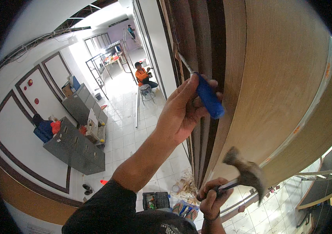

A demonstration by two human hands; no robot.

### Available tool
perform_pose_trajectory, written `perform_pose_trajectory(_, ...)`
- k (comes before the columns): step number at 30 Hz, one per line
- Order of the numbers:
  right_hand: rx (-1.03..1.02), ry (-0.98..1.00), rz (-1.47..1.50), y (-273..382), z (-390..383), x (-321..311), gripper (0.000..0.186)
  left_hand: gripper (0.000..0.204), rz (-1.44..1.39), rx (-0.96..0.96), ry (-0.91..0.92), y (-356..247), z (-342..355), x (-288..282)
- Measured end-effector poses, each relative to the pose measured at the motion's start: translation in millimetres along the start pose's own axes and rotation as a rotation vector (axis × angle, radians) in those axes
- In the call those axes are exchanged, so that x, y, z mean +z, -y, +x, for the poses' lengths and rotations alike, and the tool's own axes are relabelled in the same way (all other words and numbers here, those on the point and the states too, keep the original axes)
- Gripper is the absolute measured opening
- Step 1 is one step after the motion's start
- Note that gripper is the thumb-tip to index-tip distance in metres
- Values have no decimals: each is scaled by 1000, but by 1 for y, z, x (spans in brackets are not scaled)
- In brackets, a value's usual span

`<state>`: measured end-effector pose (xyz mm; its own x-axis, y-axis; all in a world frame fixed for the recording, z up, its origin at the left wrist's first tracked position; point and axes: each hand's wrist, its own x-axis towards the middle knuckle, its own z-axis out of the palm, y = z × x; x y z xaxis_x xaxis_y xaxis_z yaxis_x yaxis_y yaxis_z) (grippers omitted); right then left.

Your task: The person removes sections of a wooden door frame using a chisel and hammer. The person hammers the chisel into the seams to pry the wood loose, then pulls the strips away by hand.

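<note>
My left hand (185, 101) grips a blue-handled tool (209, 97), a screwdriver or chisel, whose metal shaft points up and to the left, its tip at the edge of the dark brown wooden frame (203, 39). Lower right, my right hand (213, 199) holds a claw hammer (244, 171) by its handle, the head below the blue handle and apart from it. A light wooden panel (279, 70) runs beside the frame on the right.
Below are an open toolbox (155, 201) and wood shavings (185, 185). Grey cabinets (76, 144) line the left. A worker in orange (142, 76) crouches beside a stool (146, 90), scaffolding (95, 68) behind. Another person (131, 32) is on a far ladder. A metal ladder (322, 173) is at right.
</note>
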<state>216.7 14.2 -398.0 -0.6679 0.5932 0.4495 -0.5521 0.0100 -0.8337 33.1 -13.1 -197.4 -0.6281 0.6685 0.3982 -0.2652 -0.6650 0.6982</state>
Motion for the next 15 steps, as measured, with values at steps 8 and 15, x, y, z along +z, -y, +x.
perform_pose_trajectory(8,-269,-161,-245,11,38,20,47,35,-180,-63,2,8,2,7)
perform_pose_trajectory(15,-314,-128,-212,9,33,20,38,31,-170,-5,-21,13,6,11)
